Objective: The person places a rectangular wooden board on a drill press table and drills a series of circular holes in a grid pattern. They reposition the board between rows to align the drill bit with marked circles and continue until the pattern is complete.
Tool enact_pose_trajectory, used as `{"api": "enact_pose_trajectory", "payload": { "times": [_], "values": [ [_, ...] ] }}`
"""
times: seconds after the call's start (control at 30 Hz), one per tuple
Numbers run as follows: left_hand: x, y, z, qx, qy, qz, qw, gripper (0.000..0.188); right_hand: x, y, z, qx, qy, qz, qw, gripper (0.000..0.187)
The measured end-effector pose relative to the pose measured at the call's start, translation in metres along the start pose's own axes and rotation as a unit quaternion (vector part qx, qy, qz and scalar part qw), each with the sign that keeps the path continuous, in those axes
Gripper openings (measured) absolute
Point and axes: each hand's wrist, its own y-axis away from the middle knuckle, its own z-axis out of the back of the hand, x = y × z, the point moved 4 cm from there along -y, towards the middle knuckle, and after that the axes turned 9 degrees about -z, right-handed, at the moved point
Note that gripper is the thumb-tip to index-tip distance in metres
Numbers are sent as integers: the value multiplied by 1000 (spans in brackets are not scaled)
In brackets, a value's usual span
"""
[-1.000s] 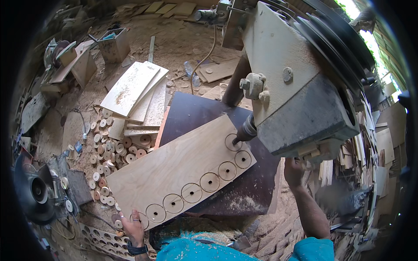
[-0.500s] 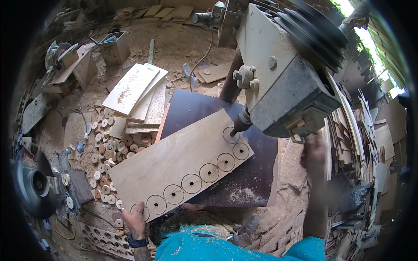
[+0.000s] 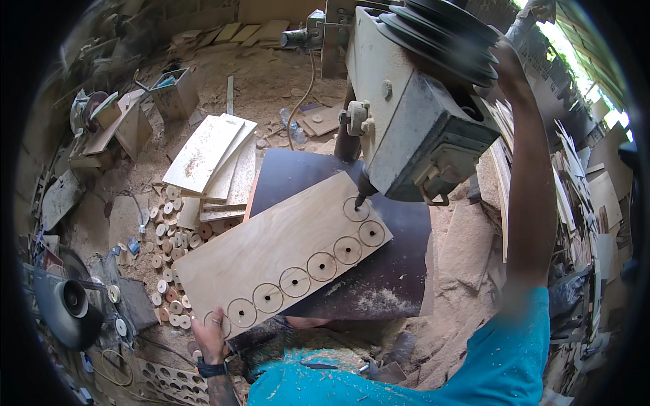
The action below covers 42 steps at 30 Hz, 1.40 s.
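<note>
My left hand (image 3: pixel 211 335) grips the near left corner of a rectangular plywood board (image 3: pixel 271 237), thumb on top and the other fingers out of sight beneath. Several circles with dark centre holes are cut in a row along the board's near edge. Above the far right circle stands the drill press (image 3: pixel 413 128), its bit (image 3: pixel 361 201) down at that circle's middle. My right arm is stretched up along the machine's right side. At the rim of the stepped black pulley (image 3: pixel 440 40) is my right hand (image 3: pixel 506 59), its fingers largely hidden.
Under the board lies a dark table panel (image 3: pixel 386 277) dusted with shavings. Round wooden discs (image 3: pixel 166 250) are heaped at the left beside stacked boards (image 3: pixel 210 159). A machine with a round dark housing (image 3: pixel 64 304) stands far left. Wood offcuts (image 3: pixel 565 203) lean at the right.
My right hand has risen from beside the drill press's lower front to the pulley at its top. My left hand stays on the board's corner. The view has shifted slightly.
</note>
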Motion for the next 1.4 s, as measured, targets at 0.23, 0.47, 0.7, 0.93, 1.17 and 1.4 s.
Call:
{"api": "enact_pose_trajectory", "payload": {
  "times": [0.23,0.47,0.7,0.93,1.17,1.4],
  "values": [
    [17,-91,-31,89,20,-7,996,47,-58,-27,19,-63,15,41,997,39],
    [13,-135,-43,111,6,-41,993,45,-48,-23,9,-26,-136,-21,990,53],
    [1,-163,-59,144,41,-41,988,47,-41,-18,9,-54,-11,4,998,55],
    [1,-169,-60,165,11,-41,985,43,-12,9,15,-141,1,-11,990,57],
    [6,-169,-62,158,20,-46,986,44,41,56,4,-189,24,-13,982,42],
    [8,-172,-63,161,22,-24,986,51,86,109,-4,-277,219,137,926,24]
  ]
}}
